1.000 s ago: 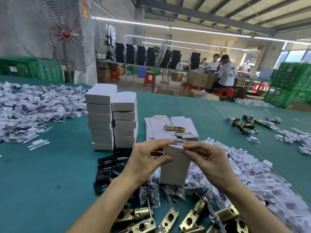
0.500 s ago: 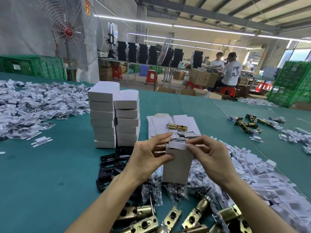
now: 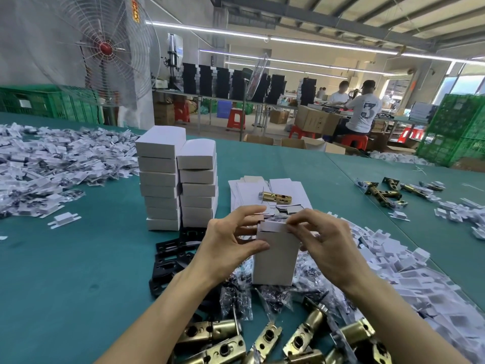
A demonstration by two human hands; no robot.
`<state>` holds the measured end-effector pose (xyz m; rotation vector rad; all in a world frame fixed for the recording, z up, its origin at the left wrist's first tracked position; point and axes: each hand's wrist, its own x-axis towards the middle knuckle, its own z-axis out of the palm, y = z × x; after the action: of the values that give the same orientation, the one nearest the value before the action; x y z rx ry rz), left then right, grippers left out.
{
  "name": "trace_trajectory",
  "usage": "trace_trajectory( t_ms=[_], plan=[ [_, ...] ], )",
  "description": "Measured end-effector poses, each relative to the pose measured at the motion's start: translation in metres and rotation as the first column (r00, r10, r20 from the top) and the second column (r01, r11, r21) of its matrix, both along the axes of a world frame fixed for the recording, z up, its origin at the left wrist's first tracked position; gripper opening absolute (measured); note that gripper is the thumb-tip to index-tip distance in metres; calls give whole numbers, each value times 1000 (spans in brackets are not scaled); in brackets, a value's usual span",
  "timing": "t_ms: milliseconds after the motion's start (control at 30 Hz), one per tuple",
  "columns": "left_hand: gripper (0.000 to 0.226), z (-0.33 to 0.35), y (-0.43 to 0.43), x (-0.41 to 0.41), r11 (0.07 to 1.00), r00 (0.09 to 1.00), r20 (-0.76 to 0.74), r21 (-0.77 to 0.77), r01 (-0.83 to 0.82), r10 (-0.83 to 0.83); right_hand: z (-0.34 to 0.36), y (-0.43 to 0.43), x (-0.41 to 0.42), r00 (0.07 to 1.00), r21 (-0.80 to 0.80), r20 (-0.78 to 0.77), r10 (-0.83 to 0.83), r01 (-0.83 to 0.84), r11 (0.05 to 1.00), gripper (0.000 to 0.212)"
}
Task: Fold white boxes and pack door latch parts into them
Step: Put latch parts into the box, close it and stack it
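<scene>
While the left hand point(image 3: 231, 240) is gripping the white box point(image 3: 275, 261) upright, thumb pressing on its near face and fingers curling over its top, the right hand point(image 3: 325, 248) is pinching the same box at its top flap, fingertips bearing on the flap's right end. The box is standing on end between the two hands, its flap tilting over the opening and its lower edge sitting among small clear bags point(image 3: 236, 298) of dark bits (too blurred to name with certainty). Beneath both wrists, nearest the person, brass latch bodies point(image 3: 262, 340) are lying in a loose heap. Just left of the left hand, black plates point(image 3: 170, 258) are overlapping one another on the green table point(image 3: 65, 285). Beyond the left hand, two stacks of closed boxes point(image 3: 178, 179) are standing side by side, touching. Straight beyond the fingertips, flat box blanks point(image 3: 252, 193) are lying spread out, and a single brass latch point(image 3: 277, 197) is resting on them. Right of the right hand, a heap of white card pieces point(image 3: 406, 271) is spreading toward the table's edge, and farther right, well apart, more loose latches point(image 3: 385, 191) are lying scattered. Far to the left, a larger white heap point(image 3: 52, 164) is covering the table. Past the table, a big wire fan point(image 3: 105, 48) is standing to the left, and two seated people point(image 3: 364, 111) are working at another bench to the right.
</scene>
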<state>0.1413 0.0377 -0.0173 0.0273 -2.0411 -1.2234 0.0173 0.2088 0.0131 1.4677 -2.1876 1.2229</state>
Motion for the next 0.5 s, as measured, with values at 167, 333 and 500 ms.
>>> trace_trajectory(
  t_ms=[167, 333, 500],
  plan=[
    [49, -2, 1, 0, 998, 999, 9, 54, 44, -45, 7, 8, -5, 995, 28, 60, 73, -75, 997, 8],
    [43, -3, 1, 1, 999, 999, 19, 30, 31, -32, 5, 6, -1, 1000, 3, 23, 17, -17, 1000, 3],
    [20, -2, 10, -5, 989, 998, -20, 139, -59, 62, 1, 1, 5, 997, -18, -65, -32, 31, 999, 7]
  ],
)
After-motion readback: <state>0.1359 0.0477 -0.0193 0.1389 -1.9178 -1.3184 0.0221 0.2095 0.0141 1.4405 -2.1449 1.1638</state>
